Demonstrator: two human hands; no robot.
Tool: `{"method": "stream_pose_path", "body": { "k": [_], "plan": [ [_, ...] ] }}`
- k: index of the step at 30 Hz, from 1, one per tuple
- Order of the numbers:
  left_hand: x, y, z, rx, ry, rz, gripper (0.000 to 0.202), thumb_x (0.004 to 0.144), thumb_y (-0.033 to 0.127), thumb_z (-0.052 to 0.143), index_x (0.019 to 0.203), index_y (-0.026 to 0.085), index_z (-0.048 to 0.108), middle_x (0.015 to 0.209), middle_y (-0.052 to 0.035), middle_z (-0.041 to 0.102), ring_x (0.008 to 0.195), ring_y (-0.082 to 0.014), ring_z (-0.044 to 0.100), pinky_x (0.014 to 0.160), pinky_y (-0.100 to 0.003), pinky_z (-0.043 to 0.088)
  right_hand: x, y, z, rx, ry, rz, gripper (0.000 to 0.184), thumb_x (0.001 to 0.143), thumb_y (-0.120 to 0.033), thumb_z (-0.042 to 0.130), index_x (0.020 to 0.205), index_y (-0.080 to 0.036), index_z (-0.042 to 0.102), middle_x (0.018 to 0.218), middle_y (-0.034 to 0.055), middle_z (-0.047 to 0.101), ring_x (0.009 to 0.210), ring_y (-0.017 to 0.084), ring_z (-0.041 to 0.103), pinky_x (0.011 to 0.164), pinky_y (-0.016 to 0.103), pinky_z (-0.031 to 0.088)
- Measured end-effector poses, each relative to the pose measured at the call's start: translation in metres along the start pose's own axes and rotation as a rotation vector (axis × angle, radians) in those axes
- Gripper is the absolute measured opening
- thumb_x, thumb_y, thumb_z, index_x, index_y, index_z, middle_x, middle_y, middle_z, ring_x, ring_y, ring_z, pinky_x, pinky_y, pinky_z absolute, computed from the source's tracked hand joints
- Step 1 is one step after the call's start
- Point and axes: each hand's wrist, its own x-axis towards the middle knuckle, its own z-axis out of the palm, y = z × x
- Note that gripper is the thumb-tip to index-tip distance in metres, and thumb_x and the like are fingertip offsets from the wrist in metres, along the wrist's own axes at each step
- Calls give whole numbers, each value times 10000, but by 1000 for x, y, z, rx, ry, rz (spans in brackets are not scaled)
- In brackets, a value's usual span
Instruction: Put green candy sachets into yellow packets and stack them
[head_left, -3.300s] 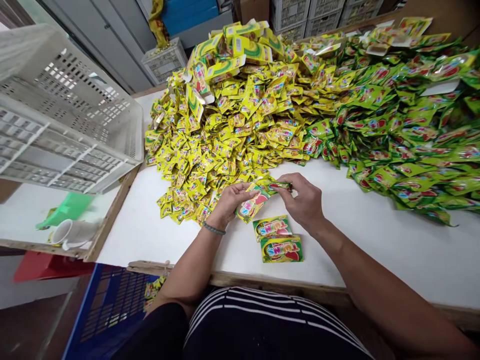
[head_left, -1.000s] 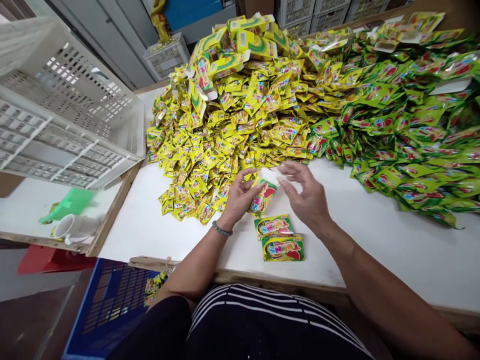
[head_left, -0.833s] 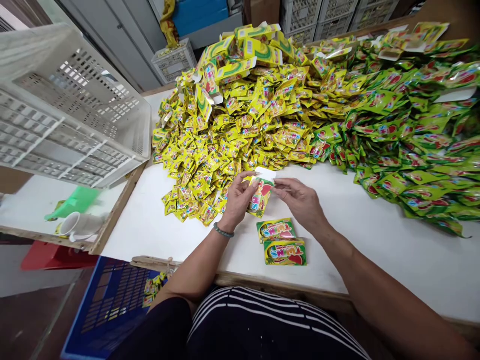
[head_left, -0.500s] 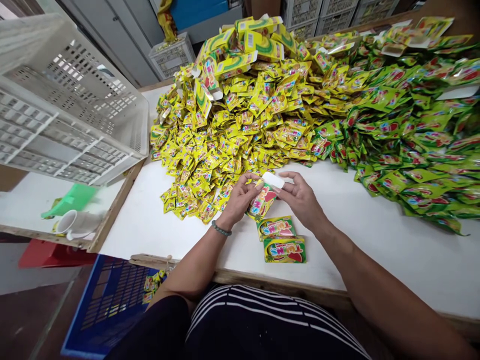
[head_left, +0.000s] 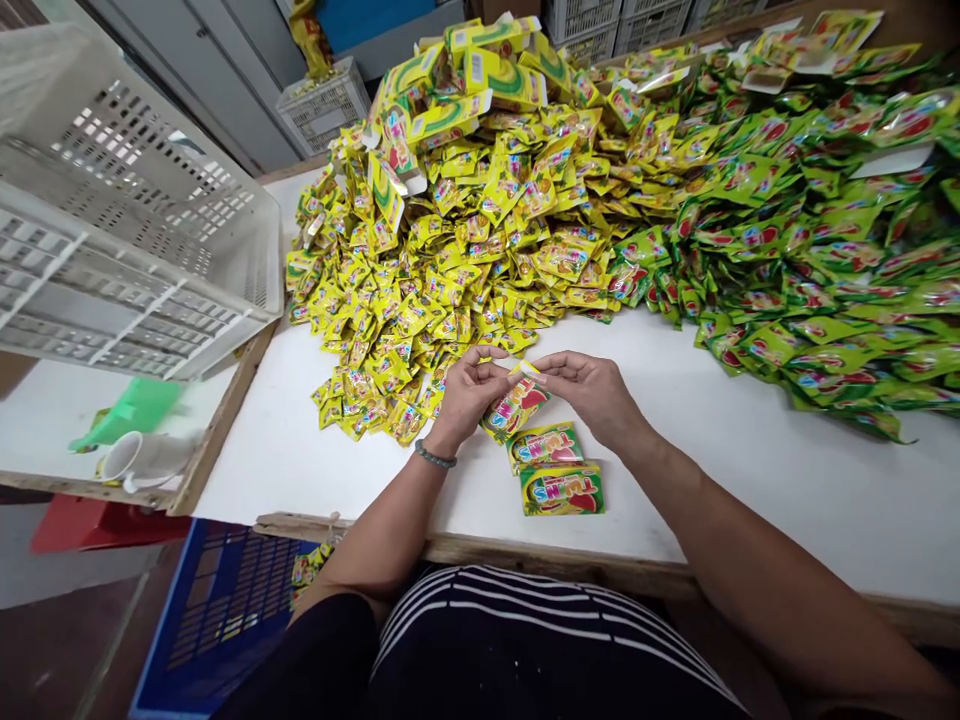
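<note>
Between my two hands is a small printed carton (head_left: 517, 408), green and yellow with colourful letters. My left hand (head_left: 474, 392) pinches its left side near the top, a beaded bracelet on the wrist. The fingers of my right hand (head_left: 583, 390) press at the carton's top end flap (head_left: 524, 370), which is folded down and partly hidden by the fingertips. Just below lie two matching cartons, the upper one (head_left: 546, 446) touching the lower one (head_left: 562, 489), both flat on the white table (head_left: 337, 480).
A heap of yellow sachets (head_left: 450, 300) spreads behind my hands, with yellow cartons (head_left: 506, 80) on top. Green sachets (head_left: 810, 270) pile up at the right. On the left stand a white plastic crate (head_left: 135, 230) and a white mug (head_left: 146, 457); a blue crate (head_left: 217, 600) sits below.
The carton's white end flap, raised before, is now folded down under my fingers. My right hand has moved slightly left and its fingers have come closer to my left hand. The view has shifted slightly.
</note>
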Motion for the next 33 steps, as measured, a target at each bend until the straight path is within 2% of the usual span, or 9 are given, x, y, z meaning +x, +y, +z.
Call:
{"method": "stream_pose_path", "body": {
  "k": [3, 5, 9, 12, 14, 20, 24, 29, 33],
  "plan": [
    [-1, 2, 0, 14, -29, 1, 542, 572, 370, 883, 969, 164, 576, 683, 21, 697, 558, -101, 625, 582, -218, 492, 4, 1, -5, 52, 43, 72, 382, 526, -481, 860, 757, -196, 754, 706, 32, 741, 610, 157, 633, 603, 306, 512],
    [-1, 2, -1, 20, -37, 10, 533, 574, 379, 885, 965, 157, 599, 689, 17, 699, 573, -101, 632, 588, -213, 491, 4, 2, -7, 59, 27, 82, 349, 531, -456, 866, 750, -204, 764, 697, 21, 743, 615, 155, 635, 613, 302, 510],
    [-1, 1, -2, 5, -13, 39, 513, 597, 395, 876, 969, 146, 625, 705, 5, 711, 586, -103, 642, 590, -210, 493, -1, 1, -5, -19, -49, 15, 242, 686, -427, 788, 832, -233, 794, 847, 25, 784, 808, 213, 707, 826, 383, 549],
    [-1, 0, -2, -29, 20, 46, 511, 595, 394, 877, 965, 148, 626, 692, 12, 711, 576, -103, 645, 578, -206, 495, -10, 1, 2, -170, -1, -120, 219, 783, -388, 702, 925, -251, 798, 1028, 28, 776, 1005, 252, 699, 973, 428, 511],
    [-2, 0, -1, -47, 40, 48, 510, 591, 391, 879, 962, 152, 624, 678, 21, 707, 560, -98, 639, 565, -200, 489, -13, 2, 6, -208, 37, -180, 247, 806, -366, 676, 992, -251, 789, 1108, 29, 756, 1075, 260, 681, 1007, 427, 497],
    [-2, 2, 0, -109, 72, 80, 487, 599, 400, 876, 935, 156, 622, 683, 15, 708, 552, -92, 626, 542, -194, 472, -8, 11, 6, -7, -6, -116, 333, 787, -447, 716, 1040, -239, 776, 1053, 31, 769, 994, 244, 695, 918, 405, 546],
    [-3, 6, 0, -114, 116, 127, 455, 638, 408, 854, 941, 159, 624, 624, 41, 660, 500, -65, 567, 499, -178, 421, -12, 11, 10, -139, 18, -172, 458, 778, -452, 735, 1182, -236, 721, 1015, 35, 763, 851, 200, 677, 832, 375, 553],
    [-6, 8, 3, -120, 125, 137, 471, 644, 402, 852, 970, 162, 612, 625, 47, 647, 491, -59, 544, 495, -177, 410, -21, 7, 18, -280, 99, -315, 341, 815, -416, 690, 1097, -238, 760, 921, 36, 748, 703, 156, 600, 753, 350, 530],
    [-6, 8, 4, -122, 113, 136, 481, 646, 407, 850, 990, 170, 611, 624, 54, 639, 492, -60, 547, 498, -177, 413, -16, 7, 15, -188, 69, -273, 332, 796, -409, 716, 1084, -249, 758, 987, 36, 754, 767, 165, 637, 796, 354, 538]
  ]
}}
